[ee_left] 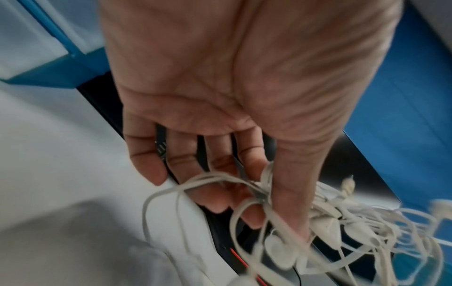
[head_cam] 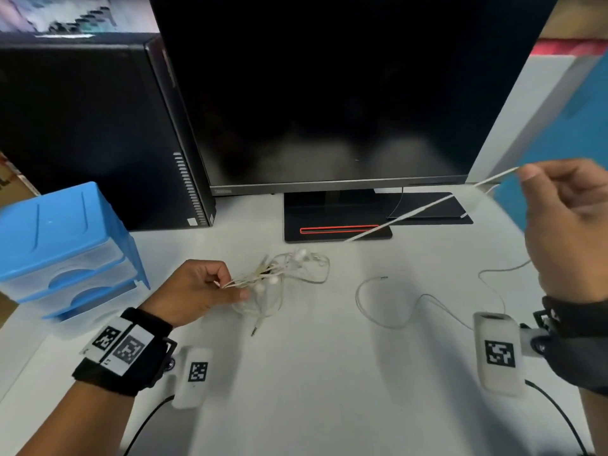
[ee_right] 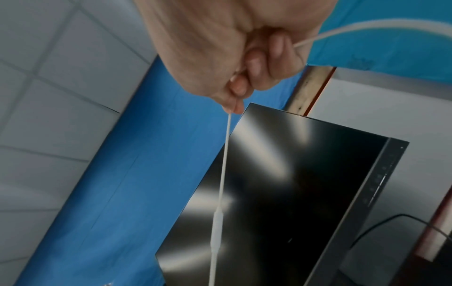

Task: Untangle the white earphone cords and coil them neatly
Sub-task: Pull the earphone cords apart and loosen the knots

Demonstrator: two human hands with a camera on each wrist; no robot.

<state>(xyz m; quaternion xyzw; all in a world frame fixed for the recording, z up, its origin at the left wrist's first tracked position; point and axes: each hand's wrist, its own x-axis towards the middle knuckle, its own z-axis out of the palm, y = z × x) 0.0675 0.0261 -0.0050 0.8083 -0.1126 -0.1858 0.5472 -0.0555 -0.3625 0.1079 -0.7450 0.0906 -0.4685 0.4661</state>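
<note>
A tangle of white earphone cords lies on the white desk before the monitor, with earbuds and a jack plug among its loops. My left hand pinches strands at the tangle's left side; in the left wrist view the thumb presses the cords against the fingers. My right hand is raised at the far right and grips one white cord, which runs taut down toward the tangle. The right wrist view shows that cord leaving the curled fingers, with an inline remote on it.
A black monitor on its stand fills the back. A black computer tower stands back left, a blue plastic drawer unit at the left. A loose white cord trails over the desk at the right.
</note>
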